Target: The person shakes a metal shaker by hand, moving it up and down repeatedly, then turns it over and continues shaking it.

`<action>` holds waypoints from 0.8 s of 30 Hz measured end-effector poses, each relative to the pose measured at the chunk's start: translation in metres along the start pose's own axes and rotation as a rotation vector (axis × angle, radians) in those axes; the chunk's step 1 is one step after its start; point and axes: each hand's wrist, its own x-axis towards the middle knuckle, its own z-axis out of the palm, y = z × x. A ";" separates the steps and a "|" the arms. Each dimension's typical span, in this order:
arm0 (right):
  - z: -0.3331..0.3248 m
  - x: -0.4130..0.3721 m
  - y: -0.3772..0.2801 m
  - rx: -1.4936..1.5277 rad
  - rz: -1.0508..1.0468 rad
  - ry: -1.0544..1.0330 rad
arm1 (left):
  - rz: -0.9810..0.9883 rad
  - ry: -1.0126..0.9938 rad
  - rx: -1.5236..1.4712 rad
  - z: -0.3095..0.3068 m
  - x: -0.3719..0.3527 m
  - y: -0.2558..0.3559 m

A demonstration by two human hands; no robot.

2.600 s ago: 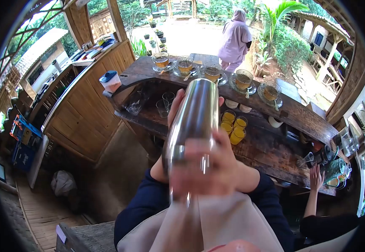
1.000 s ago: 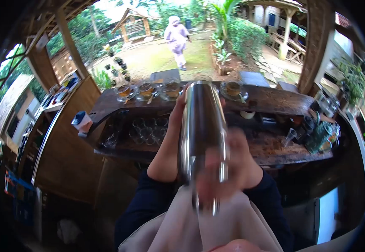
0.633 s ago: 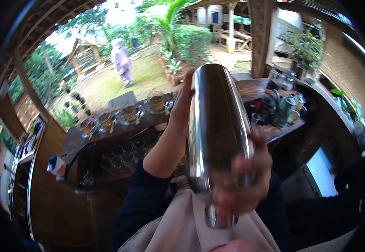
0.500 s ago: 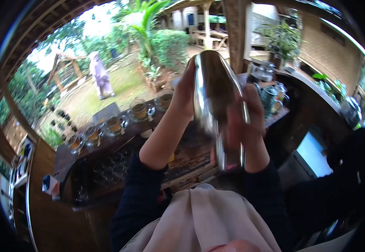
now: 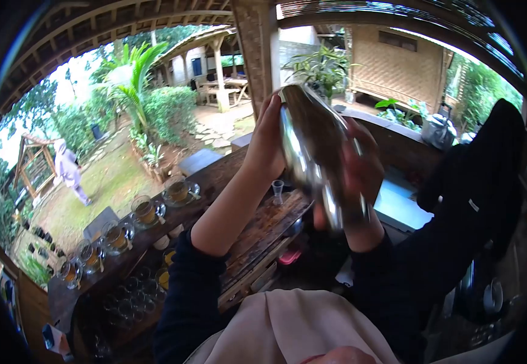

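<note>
A shiny metal cocktail shaker (image 5: pixel 313 130) is held up in front of my chest, tilted, with its broad end at the top. My left hand (image 5: pixel 268 136) is wrapped round its upper left side near the broad end. On the other side my right hand (image 5: pixel 363 161) grips the shaker lower down, its fingers smeared by motion. The narrower lower end of the shaker is blurred too. Below and behind it, a small clear glass (image 5: pixel 278 189) stands on the wooden counter (image 5: pixel 257 233).
Along the counter's outer ledge runs a row of glass cups on saucers (image 5: pixel 144 211) with amber drink. Several empty glasses (image 5: pixel 131 297) sit on a shelf beneath. A person in a black sleeve (image 5: pixel 457 212) is close on my right. Another person (image 5: pixel 68 170) is out on the grass.
My view has swung to the right, so the counter and cups sit further left. Both hands still hold the shaker, whose tilt has shifted slightly.
</note>
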 end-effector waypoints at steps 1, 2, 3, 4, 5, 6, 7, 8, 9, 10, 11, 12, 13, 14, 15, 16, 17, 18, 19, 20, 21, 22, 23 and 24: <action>0.001 0.000 0.009 -0.076 0.170 -0.015 | -0.145 -0.032 -0.048 -0.002 0.005 -0.003; 0.002 0.001 0.017 -0.151 0.345 -0.026 | 0.043 -0.101 0.190 -0.014 0.008 -0.021; -0.002 0.005 0.011 -0.170 0.344 -0.029 | -0.116 0.057 0.445 -0.012 0.008 -0.022; -0.007 0.015 0.002 -0.141 0.514 -0.015 | -0.272 0.216 0.702 -0.003 0.005 -0.018; -0.011 0.024 -0.007 -0.111 0.682 0.008 | -0.278 0.042 0.336 0.006 -0.003 -0.018; -0.016 0.031 -0.016 -0.206 0.392 -0.006 | -0.280 -0.127 -0.035 0.019 -0.013 -0.016; -0.023 0.035 -0.031 -0.295 0.101 -0.025 | -0.457 -0.268 -0.412 0.007 -0.004 -0.015; -0.041 0.031 -0.055 -0.249 0.172 -0.130 | -0.296 -0.368 -0.223 0.025 -0.013 -0.010; -0.028 0.033 -0.050 -0.164 -0.217 -0.083 | -0.025 -0.542 -0.120 0.035 -0.020 -0.015; -0.015 0.037 -0.045 -0.066 -0.605 -0.039 | 0.257 -0.706 -0.016 0.042 -0.022 -0.022; -0.035 0.024 -0.044 -0.062 -0.451 -0.156 | 0.100 -0.606 -0.060 0.028 -0.016 -0.029; -0.056 0.011 -0.046 -0.059 -0.288 -0.268 | 0.099 -0.608 -0.071 0.022 -0.005 -0.033; -0.056 0.016 -0.036 -0.236 -0.248 -0.335 | 0.041 -0.461 0.057 0.017 0.014 -0.035; -0.055 0.022 -0.019 -0.411 -0.209 -0.399 | -0.018 -0.314 0.186 0.012 0.032 -0.036; -0.047 0.024 -0.007 -0.402 0.019 -0.319 | -0.416 -0.445 -0.343 0.004 0.049 -0.038; -0.039 0.022 0.001 -0.386 0.243 -0.231 | -0.451 -0.436 -0.357 0.007 0.056 -0.040; -0.038 0.021 -0.001 -0.376 0.250 -0.227 | -0.227 -0.303 -0.017 0.005 0.051 -0.049; -0.039 0.020 -0.004 -0.407 0.208 -0.229 | -0.008 -0.151 0.320 0.019 0.032 -0.048; -0.040 0.021 -0.006 -0.438 0.157 -0.230 | -0.370 -0.310 -0.187 0.019 0.039 -0.029; -0.041 0.020 -0.018 -0.425 0.103 -0.247 | -0.356 -0.301 -0.209 0.018 0.025 -0.026; -0.044 0.018 -0.041 -0.415 0.048 -0.264 | -0.268 -0.265 -0.078 0.039 0.012 -0.016; -0.051 0.023 -0.064 -0.503 -0.129 -0.454 | -0.181 -0.226 0.052 0.050 0.004 -0.013; -0.049 0.023 -0.060 -0.491 -0.132 -0.448 | -0.172 -0.220 0.059 0.050 0.001 -0.015; -0.046 0.024 -0.056 -0.485 -0.136 -0.423 | 0.064 -0.428 0.099 0.049 -0.001 -0.017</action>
